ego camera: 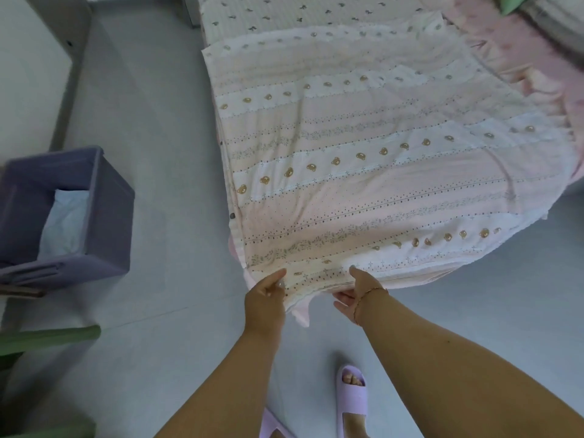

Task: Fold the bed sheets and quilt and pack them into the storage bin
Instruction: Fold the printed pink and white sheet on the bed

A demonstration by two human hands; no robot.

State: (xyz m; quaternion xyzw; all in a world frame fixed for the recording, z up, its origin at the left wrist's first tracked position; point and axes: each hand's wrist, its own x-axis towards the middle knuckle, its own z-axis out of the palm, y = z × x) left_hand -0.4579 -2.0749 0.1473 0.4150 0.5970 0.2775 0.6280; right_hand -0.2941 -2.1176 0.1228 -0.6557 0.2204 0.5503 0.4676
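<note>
We look down on a pale grey floor (164, 128) with a bed (316, 14) running up the right half of the view. Spread over the bed lies the quilt (363, 165), cream and pink in bands, printed with rows of small bears, dots and leafy sprigs; its near edge hangs over the foot of the bed towards us. A pink sheet (537, 71) shows beyond it at the upper right, rumpled, and another patterned sheet (284, 17) lies flat at the top of the bed.

The left hand (267, 294) grips the near corner of the quilt, thumb on top and fingers curled beneath the hem. The right hand (354, 294) holds the same edge just beside it, thumb pressed on the upper face, the other fingers tucked under the cloth; we think they pinch it, though the underside is hidden from us. A thin bracelet (368, 295) circles the right wrist. The two hands sit near one another, with a short stretch of hem between them.

On the floor to the left, well apart from the bed, stands the purple storage bin (107, 216), open at the top, with something pale blue (66, 222) lying inside. Below us we see lilac slippers (352, 396) on the person's feet. A green object (53, 336) enters from the left edge, blurred.
</note>
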